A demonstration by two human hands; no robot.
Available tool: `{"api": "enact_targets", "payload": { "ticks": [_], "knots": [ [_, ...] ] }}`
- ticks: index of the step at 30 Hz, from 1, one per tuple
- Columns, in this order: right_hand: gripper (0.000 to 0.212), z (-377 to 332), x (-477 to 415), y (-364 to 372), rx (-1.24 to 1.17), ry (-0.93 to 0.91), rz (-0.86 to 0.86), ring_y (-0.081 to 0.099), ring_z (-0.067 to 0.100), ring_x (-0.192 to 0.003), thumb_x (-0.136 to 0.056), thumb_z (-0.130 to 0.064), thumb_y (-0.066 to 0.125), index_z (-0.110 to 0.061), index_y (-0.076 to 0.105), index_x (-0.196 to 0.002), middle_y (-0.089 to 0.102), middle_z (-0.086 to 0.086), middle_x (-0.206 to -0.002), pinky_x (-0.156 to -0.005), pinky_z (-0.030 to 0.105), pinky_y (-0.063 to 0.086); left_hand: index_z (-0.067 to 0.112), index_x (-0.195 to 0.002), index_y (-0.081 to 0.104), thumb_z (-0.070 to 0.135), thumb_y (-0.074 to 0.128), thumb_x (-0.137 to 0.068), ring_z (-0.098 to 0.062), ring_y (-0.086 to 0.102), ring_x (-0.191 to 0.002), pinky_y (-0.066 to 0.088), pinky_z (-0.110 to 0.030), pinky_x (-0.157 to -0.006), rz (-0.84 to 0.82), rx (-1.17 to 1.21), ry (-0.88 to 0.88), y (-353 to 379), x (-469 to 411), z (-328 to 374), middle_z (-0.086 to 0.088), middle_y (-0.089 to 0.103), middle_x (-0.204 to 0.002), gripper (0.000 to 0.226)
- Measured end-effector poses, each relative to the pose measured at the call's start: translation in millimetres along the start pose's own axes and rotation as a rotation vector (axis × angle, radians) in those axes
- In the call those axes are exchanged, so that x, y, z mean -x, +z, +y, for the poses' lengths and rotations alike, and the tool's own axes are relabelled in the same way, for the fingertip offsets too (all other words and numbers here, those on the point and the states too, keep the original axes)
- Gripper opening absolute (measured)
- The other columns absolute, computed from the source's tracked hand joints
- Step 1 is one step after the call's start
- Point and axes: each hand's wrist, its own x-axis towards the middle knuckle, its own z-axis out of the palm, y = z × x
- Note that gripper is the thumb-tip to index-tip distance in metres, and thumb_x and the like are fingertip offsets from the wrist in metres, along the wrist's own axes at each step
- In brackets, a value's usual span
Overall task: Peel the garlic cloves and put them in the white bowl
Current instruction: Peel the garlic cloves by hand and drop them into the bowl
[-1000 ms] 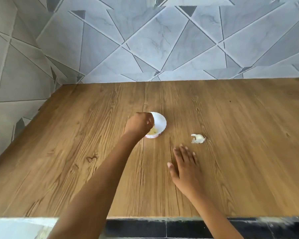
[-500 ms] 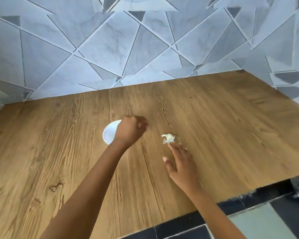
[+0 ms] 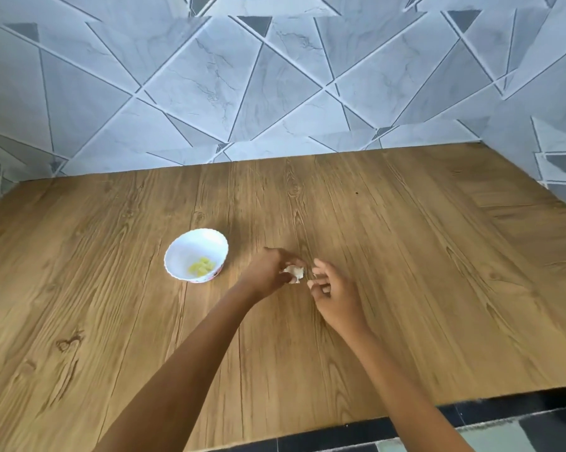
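Note:
A small white bowl [image 3: 177, 256] with a scalloped rim stands on the wooden table left of centre, and a few yellowish peeled garlic cloves [image 3: 201, 266] lie inside it. Just right of the bowl, my left hand [image 3: 268, 272] grips a whitish piece of unpeeled garlic [image 3: 294, 271] with curled fingers. My right hand [image 3: 335, 295] hovers right beside that garlic, its fingers loosely bent toward it; whether they touch it I cannot tell.
The wooden table [image 3: 405, 272] runs back to a grey tiled wall [image 3: 275, 93]. Its front edge [image 3: 373, 415] lies near me, with dark floor tiles below it. A tiled side wall [image 3: 562, 141] rises at the right.
My left hand has left the bowl, moved right and taken hold of the garlic that lay on the table. My right hand has closed in beside it. The camera view has shifted.

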Motion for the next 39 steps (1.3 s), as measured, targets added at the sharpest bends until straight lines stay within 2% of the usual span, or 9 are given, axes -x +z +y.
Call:
{"api": "enact_targets", "payload": {
  "ticks": [4,8,15,21,26,28,32,35,39],
  "knots": [
    [0.036,-4,-14,-5,-0.533,0.228,-0.202,0.063,0.013,-0.103,-0.092,-0.012,0.058,-0.015,0.054,-0.128,0.065,0.0,-0.115,-0.089,0.024,0.051,0.003,-0.09,0.07,0.014,0.073,-0.081,-0.01,0.064,-0.066,0.052,-0.027,-0.067,0.091,0.354,-0.174,-3,7,7,-0.001,0.068,-0.072,0.015],
    [0.025,-10,-23,-7,-0.835,0.286,-0.239,0.068,0.012,-0.088,-0.09,-0.009,0.06,-0.015,0.063,-0.114,0.072,0.0,-0.095,-0.077,0.021,0.054,0.003,-0.105,0.069,0.015,0.06,-0.092,-0.022,0.069,-0.081,0.056,-0.025,-0.078,0.087,0.783,-0.356,-5,16,12,-0.015,0.071,-0.089,0.02],
    [0.021,-15,-33,1,-0.807,0.325,-0.22,0.067,0.011,-0.08,-0.086,-0.009,0.066,-0.004,0.064,-0.107,0.069,0.011,-0.095,-0.069,0.017,0.053,0.004,-0.099,0.068,-0.003,0.053,-0.091,-0.014,0.065,-0.067,0.055,-0.018,-0.068,0.224,0.88,-0.451,-6,24,25,-0.015,0.068,-0.082,0.018],
    [0.012,-20,-31,2,-0.742,0.285,-0.188,0.069,0.016,-0.088,-0.083,-0.012,0.07,-0.005,0.065,-0.09,0.07,0.01,-0.096,-0.076,0.019,0.054,0.012,-0.099,0.07,-0.001,0.044,-0.091,-0.012,0.066,-0.079,0.055,-0.022,-0.073,0.196,0.877,-0.432,-23,31,22,-0.005,0.071,-0.089,0.03],
    [0.014,-23,-32,-3,-0.665,0.221,-0.202,0.071,0.015,-0.081,-0.083,-0.004,0.068,-0.002,0.062,-0.096,0.071,0.008,-0.088,-0.071,0.02,0.055,0.014,-0.097,0.074,0.014,0.07,-0.084,-0.004,0.067,-0.083,0.052,-0.02,-0.077,0.18,0.574,-0.228,-25,25,12,0.004,0.073,-0.098,0.013],
    [0.022,-22,-32,-2,-0.665,0.199,-0.196,0.07,0.012,-0.083,-0.084,-0.006,0.068,-0.005,0.064,-0.105,0.071,0.005,-0.091,-0.071,0.018,0.054,0.011,-0.097,0.075,0.012,0.072,-0.082,-0.009,0.068,-0.085,0.053,-0.022,-0.08,0.192,0.468,-0.172,-25,21,6,0.003,0.073,-0.094,0.015],
    [0.025,-19,-28,7,-0.584,0.188,-0.093,0.07,0.012,-0.083,-0.085,-0.004,0.066,-0.003,0.065,-0.11,0.071,0.006,-0.092,-0.075,0.023,0.055,0.007,-0.094,0.075,0.005,0.067,-0.084,0.005,0.06,-0.068,0.046,-0.01,-0.07,0.218,0.26,-0.163,-19,15,7,0.005,0.071,-0.085,0.013],
    [0.025,-13,-25,13,-0.491,0.172,-0.068,0.069,0.017,-0.087,-0.085,-0.002,0.065,-0.003,0.066,-0.11,0.071,0.009,-0.095,-0.08,0.03,0.056,0.006,-0.093,0.074,0.004,0.065,-0.085,0.002,0.061,-0.059,0.05,-0.015,-0.066,0.225,0.373,-0.308,-10,15,5,0.005,0.068,-0.074,0.012],
    [0.024,-13,-24,11,-0.473,0.201,-0.13,0.07,0.014,-0.083,-0.087,-0.005,0.063,-0.004,0.065,-0.112,0.071,0.004,-0.091,-0.076,0.023,0.056,0.004,-0.092,0.071,0.006,0.064,-0.088,-0.012,0.066,-0.066,0.056,-0.022,-0.064,0.223,0.679,-0.469,-9,21,1,-0.007,0.069,-0.075,0.008]
  ]
}}
